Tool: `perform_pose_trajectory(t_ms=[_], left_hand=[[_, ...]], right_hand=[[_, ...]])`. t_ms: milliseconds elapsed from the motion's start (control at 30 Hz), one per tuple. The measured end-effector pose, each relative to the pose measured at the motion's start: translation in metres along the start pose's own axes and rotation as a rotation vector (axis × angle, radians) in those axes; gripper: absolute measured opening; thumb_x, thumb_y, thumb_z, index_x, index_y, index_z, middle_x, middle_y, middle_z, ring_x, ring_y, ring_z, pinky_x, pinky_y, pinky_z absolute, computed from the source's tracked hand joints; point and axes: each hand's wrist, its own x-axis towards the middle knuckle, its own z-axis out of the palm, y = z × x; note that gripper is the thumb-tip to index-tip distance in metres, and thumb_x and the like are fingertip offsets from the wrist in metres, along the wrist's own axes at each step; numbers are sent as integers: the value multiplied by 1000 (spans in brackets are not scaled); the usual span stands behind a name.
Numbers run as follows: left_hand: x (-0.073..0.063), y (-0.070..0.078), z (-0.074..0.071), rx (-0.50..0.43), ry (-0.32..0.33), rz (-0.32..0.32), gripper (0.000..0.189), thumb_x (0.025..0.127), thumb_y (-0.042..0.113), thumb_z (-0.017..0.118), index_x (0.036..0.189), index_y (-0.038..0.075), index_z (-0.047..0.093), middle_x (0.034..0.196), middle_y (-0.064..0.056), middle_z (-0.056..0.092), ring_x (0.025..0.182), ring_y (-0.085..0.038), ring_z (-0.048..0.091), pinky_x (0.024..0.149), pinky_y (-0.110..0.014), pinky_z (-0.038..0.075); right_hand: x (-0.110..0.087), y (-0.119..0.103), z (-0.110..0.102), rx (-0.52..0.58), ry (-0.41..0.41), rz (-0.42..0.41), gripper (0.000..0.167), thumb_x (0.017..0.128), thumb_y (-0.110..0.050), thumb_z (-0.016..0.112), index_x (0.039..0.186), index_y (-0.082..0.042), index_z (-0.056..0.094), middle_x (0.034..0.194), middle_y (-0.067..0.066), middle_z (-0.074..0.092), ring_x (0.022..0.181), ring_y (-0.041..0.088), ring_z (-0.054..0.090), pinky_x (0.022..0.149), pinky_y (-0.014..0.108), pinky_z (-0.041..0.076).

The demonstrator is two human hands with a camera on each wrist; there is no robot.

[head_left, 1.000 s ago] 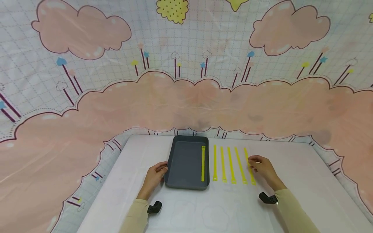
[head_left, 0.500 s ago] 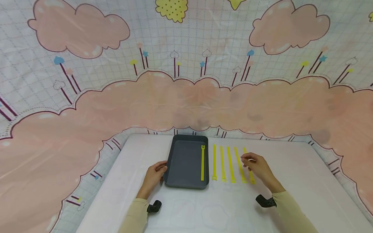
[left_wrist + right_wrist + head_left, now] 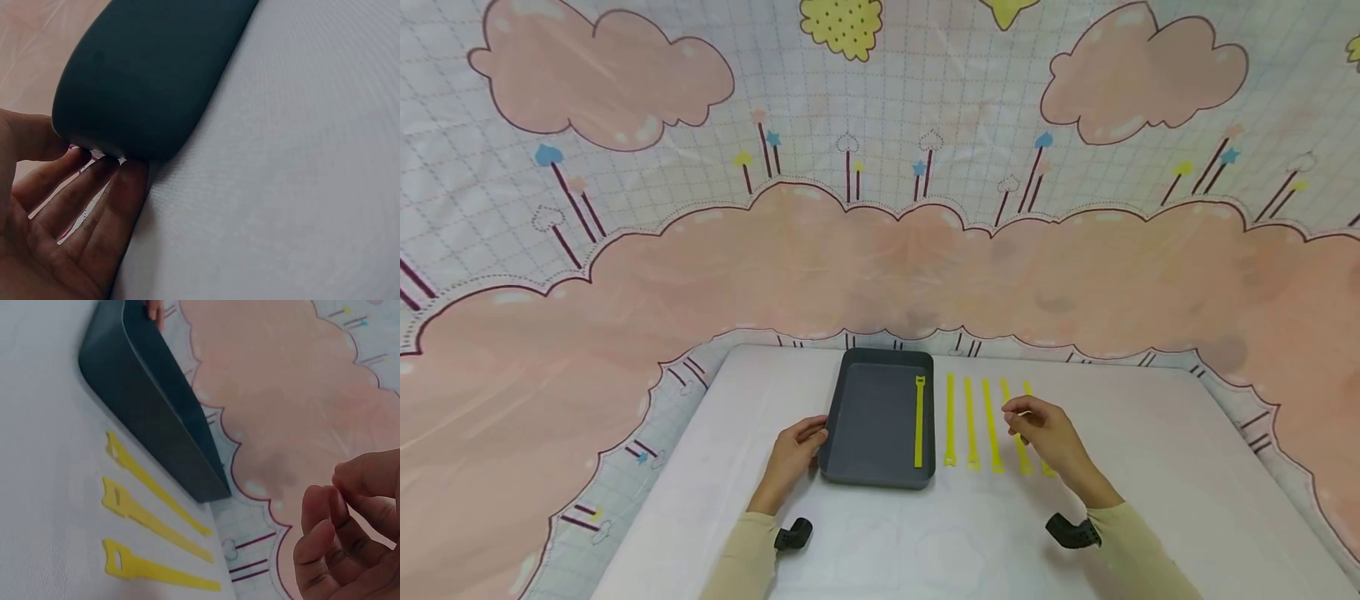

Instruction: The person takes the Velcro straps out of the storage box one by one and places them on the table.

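A dark grey rectangular tray (image 3: 872, 417) lies on the table, with one yellow hook-and-loop cable tie (image 3: 919, 421) lengthwise along its right side. My left hand (image 3: 792, 457) grips the tray's left edge, thumb up by the rim and fingertips (image 3: 128, 178) against the outer wall. To the tray's right, several more yellow cable ties (image 3: 951, 421) lie in a row, slotted heads toward me. Over the rightmost ties hovers my right hand (image 3: 1047, 433), fingers loosely curled and nothing between thumb and fingertips. It covers parts of those ties in the head view.
The white table (image 3: 865, 542) carries the tray and ties. Behind it hangs a cloth printed with pink clouds (image 3: 925, 267). A black wrist camera (image 3: 1072, 532) is strapped by the right sleeve, another camera (image 3: 793, 535) by the left.
My right hand has moved left across the row, from beside the rightmost cable tie to over the one left of it. The left hand stays at the tray's edge.
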Motion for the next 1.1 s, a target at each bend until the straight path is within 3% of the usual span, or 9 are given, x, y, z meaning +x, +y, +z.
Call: perform_pose_trajectory(t_ms=[333,533,700,933,1100], left_hand=[[-1,-1,3,-20,0,6,33,97,10,60,129,3,63,125,-21,66,107,-25,65,69,-28,56],[1,-1,1,-17,1,8,33,97,10,60,129,3,62,125,-21,66,107,-26,65,68,-28,56],[0,2,0,-18,-4,1,34,97,11,60,130,4,62,125,-20,66,110,-27,64,70,-29,56],[-1,1,1,-16,3,-7,34,97,11,61,130,4,62,126,-20,66,109,-27,64,69,-28,55],[-2,1,0,-10,5,-3,34,97,11,60,130,4,62,126,-20,66,109,-28,64,68,-27,55]], right_hand=[[-5,-10,12,-20,-29,-88,19,95,-15,64,109,-2,65,95,15,66,75,11,61,63,27,50],[-7,-11,25,-31,-55,-155,16,95,-12,62,107,-2,65,94,15,66,76,20,65,61,27,50],[-7,-13,37,-28,-94,-154,15,95,-10,64,107,-2,66,94,15,67,79,23,65,64,25,51],[-7,-16,53,-32,-78,-164,13,93,-14,67,105,-9,68,102,11,70,85,9,62,70,23,50],[-7,-22,61,-35,-67,-190,12,93,-13,67,104,-9,68,102,7,70,89,9,61,71,23,50]])
